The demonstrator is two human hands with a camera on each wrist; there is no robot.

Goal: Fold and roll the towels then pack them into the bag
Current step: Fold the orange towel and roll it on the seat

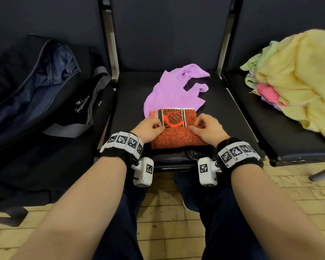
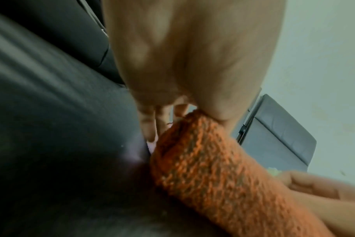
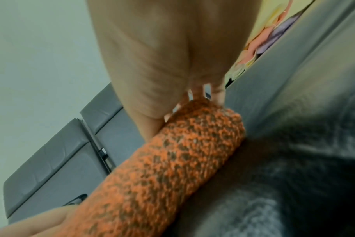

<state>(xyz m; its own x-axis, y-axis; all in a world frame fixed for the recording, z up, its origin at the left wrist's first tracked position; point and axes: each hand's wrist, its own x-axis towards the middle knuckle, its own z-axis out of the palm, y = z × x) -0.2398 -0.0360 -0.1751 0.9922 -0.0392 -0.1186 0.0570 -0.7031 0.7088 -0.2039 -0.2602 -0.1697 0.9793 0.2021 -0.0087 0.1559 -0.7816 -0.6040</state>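
Observation:
An orange towel [image 1: 176, 136] with a dark patterned band lies partly rolled at the front of the middle black seat [image 1: 131, 91]. My left hand [image 1: 150, 128] grips the roll's left end, fingers curled over it. My right hand [image 1: 206, 128] grips the right end the same way. The roll [image 2: 213, 176] shows thick and orange in the left wrist view, and the same roll [image 3: 162, 168] fills the right wrist view. A purple towel [image 1: 171, 91] lies crumpled just behind it. The open black bag [image 1: 45, 87] sits on the left seat.
A heap of yellow, green and pink towels [image 1: 296, 76] covers the right seat. Dark seat backs [image 1: 169, 30] rise behind. My knees are below the seat edge, over a tiled floor [image 1: 167, 212].

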